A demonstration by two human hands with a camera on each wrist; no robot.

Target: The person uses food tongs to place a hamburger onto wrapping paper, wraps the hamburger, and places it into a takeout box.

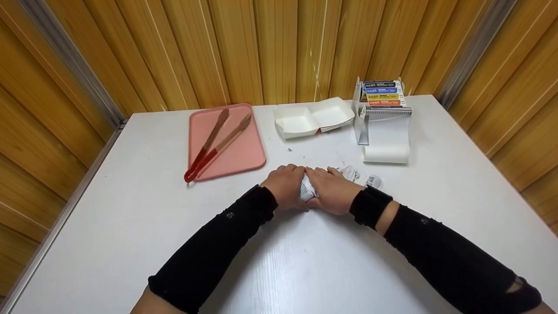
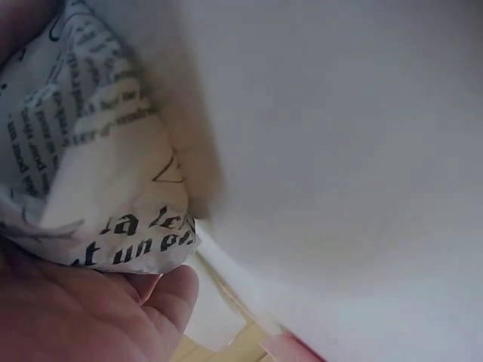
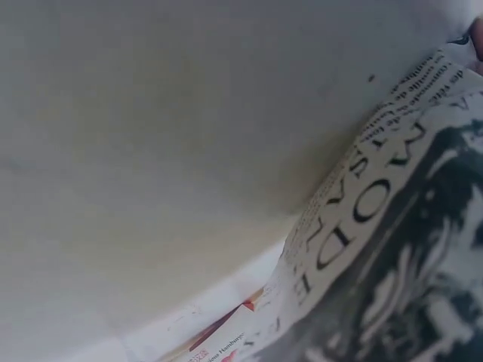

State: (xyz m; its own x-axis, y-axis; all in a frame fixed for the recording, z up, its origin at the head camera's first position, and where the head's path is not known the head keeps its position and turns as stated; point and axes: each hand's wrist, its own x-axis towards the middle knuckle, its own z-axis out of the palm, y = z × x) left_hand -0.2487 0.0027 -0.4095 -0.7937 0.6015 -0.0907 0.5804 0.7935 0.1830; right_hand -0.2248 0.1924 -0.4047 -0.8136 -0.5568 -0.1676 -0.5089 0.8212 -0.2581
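Note:
Both hands are together at the middle of the white table, around a bundle wrapped in newsprint-patterned paper (image 1: 307, 190). The left hand (image 1: 285, 186) grips the bundle from its left side. In the left wrist view the paper wrap (image 2: 98, 158) is creased and rounded, with fingers (image 2: 170, 298) curled along its lower edge. On the opposite side the right hand (image 1: 335, 192) holds the wrap, thumb near the table. Printed paper (image 3: 362, 226) fills the right part of the right wrist view. What is inside the wrap is hidden.
Behind the hands stands an open white paper box (image 1: 301, 122). Red-handled tongs (image 1: 213, 150) lie on a pink tray (image 1: 244, 152) at left. A metal dispenser (image 1: 362, 117) with coloured boxes and a white roll (image 1: 386, 155) stands back right. Printed paper (image 1: 352, 174) lies beyond the right hand.

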